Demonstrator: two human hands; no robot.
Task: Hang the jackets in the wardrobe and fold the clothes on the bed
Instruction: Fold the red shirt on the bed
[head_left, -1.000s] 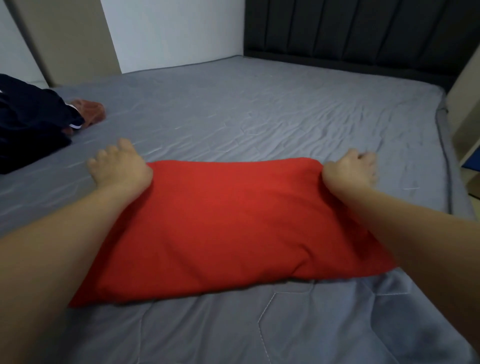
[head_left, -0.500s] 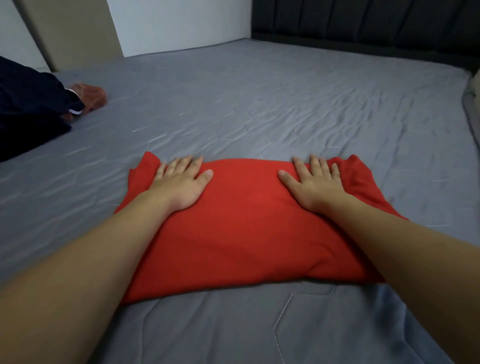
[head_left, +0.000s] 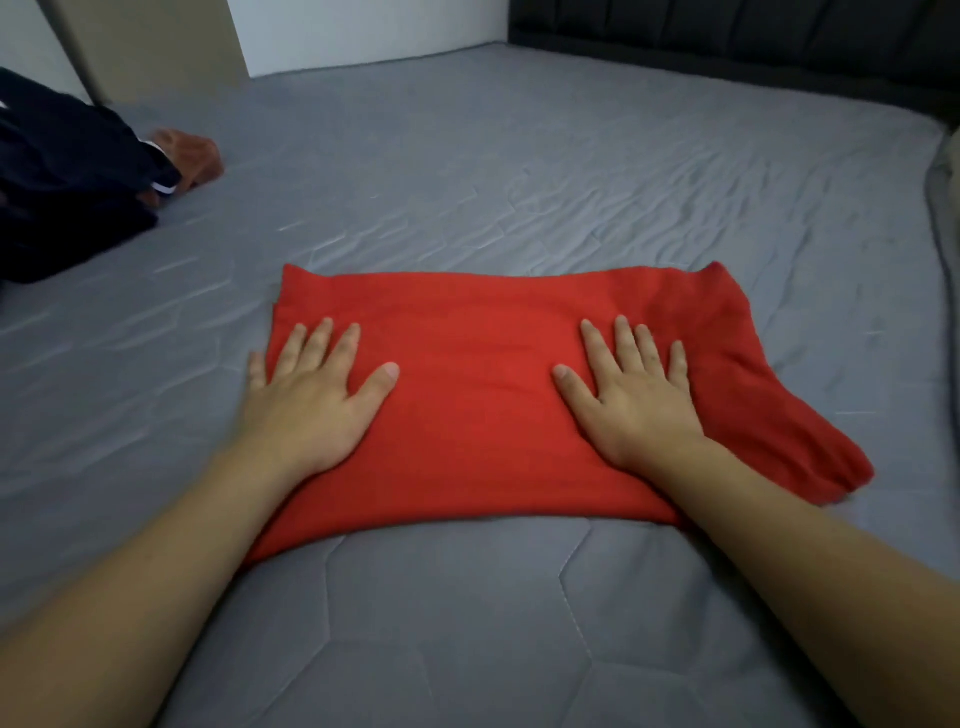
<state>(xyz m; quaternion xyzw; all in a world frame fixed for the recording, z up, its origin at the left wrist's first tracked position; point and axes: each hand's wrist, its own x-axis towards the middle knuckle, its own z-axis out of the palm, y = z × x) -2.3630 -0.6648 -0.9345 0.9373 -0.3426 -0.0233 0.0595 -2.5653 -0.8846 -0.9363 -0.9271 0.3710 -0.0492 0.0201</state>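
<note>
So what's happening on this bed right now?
A person is folding laundry. Both the left hand and right hand lie flat, fingers straight, on a folded red garment on the grey bed, seemingly smoothing it. A dark garment and a rust-coloured one wait at the far left.

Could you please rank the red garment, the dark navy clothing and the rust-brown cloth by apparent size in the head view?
1. red garment
2. dark navy clothing, though the frame cuts it off
3. rust-brown cloth, partly hidden
</note>
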